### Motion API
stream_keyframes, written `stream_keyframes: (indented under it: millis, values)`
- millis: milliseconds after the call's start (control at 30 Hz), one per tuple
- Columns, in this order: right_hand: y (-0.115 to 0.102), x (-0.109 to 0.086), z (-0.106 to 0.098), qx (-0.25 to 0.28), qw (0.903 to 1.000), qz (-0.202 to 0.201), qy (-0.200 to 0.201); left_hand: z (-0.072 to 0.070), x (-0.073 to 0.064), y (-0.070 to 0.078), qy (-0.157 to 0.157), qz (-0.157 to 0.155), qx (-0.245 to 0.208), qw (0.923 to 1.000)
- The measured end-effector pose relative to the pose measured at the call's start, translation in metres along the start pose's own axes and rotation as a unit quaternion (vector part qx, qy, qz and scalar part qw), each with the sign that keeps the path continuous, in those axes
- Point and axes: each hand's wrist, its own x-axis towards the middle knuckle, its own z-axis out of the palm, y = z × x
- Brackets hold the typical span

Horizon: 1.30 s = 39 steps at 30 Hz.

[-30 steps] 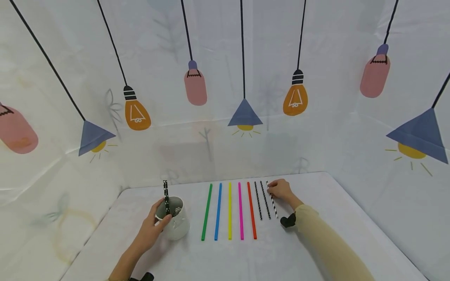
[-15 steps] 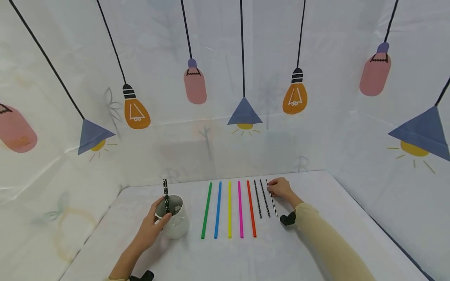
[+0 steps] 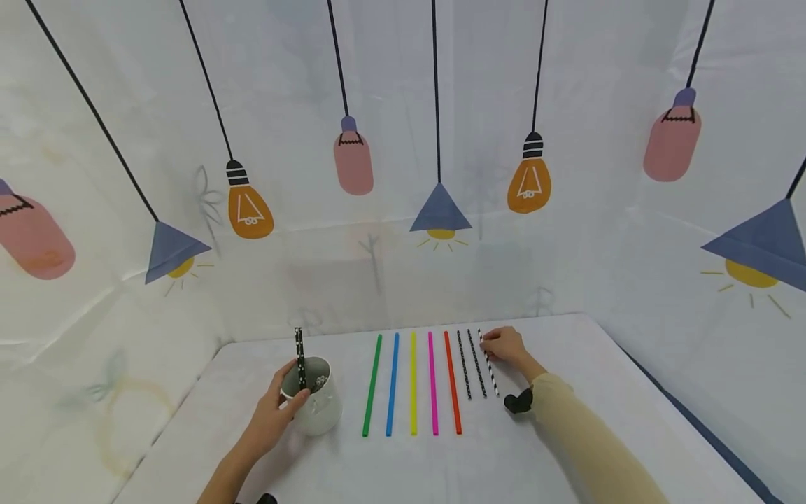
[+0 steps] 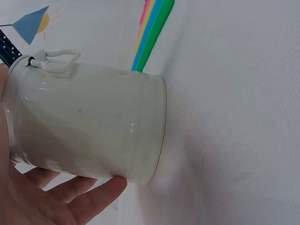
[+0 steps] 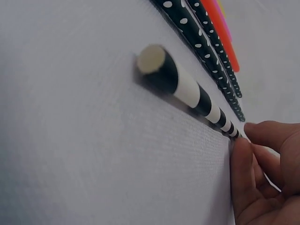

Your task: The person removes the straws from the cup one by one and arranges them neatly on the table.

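My left hand [image 3: 271, 413] holds a white ceramic jar [image 3: 321, 413] round its side, thumb at the rim. A small white loop handle [image 4: 63, 61] sticks out of the jar wall. Black straws with white dots [image 3: 301, 360] stand upright inside, leaning on the rim by the thumb. At the far right of a row of straws, my right hand [image 3: 506, 344] pinches the far end of a black-and-white striped straw [image 3: 489, 364]. That straw lies on the white tabletop, its near end [image 5: 161, 70] facing the right wrist camera. Left of it lie two black dotted straws [image 3: 464, 365].
Further left in the row lie a red straw [image 3: 453, 382], a pink straw [image 3: 433, 383], a yellow straw [image 3: 413, 383], a blue straw [image 3: 392, 385] and a green straw [image 3: 372, 386], side by side. A white cloth wall [image 3: 403, 280] with printed lamps rises behind the table.
The head view has shifted slightly. Both hands stay where they were, the left on the jar, the right at the far end of the striped straw.
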Motion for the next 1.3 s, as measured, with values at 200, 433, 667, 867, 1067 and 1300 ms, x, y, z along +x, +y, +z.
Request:
stream_keyframes:
  millis: [200, 433, 667, 867, 1067, 1300]
  values:
    - [0.006, -0.005, -0.002, -0.009, 1.0000, 0.001, -0.004, 0.001, -0.004, 0.001, -0.002, -0.003, -0.003, 1.0000]
    - [0.006, -0.010, -0.008, -0.009, 0.9999, 0.000, 0.011, 0.001, -0.003, 0.004, 0.003, 0.001, 0.000, 1.0000]
    - [0.001, -0.013, -0.008, 0.010, 0.9997, -0.007, 0.020, 0.001, -0.002, 0.005, 0.001, -0.002, 0.001, 1.0000]
    - [-0.029, -0.025, 0.014, 0.081, 0.9955, -0.047, -0.007, 0.000, -0.003, 0.005, -0.004, -0.009, 0.004, 0.9999]
    - [-0.071, -0.047, 0.052, 0.099, 0.9875, -0.108, -0.057, -0.001, -0.002, 0.005, 0.000, -0.005, 0.007, 1.0000]
    - [-0.130, -0.092, 0.096, 0.100, 0.9734, -0.171, -0.116, -0.003, -0.005, 0.007, -0.004, -0.009, 0.001, 0.9999]
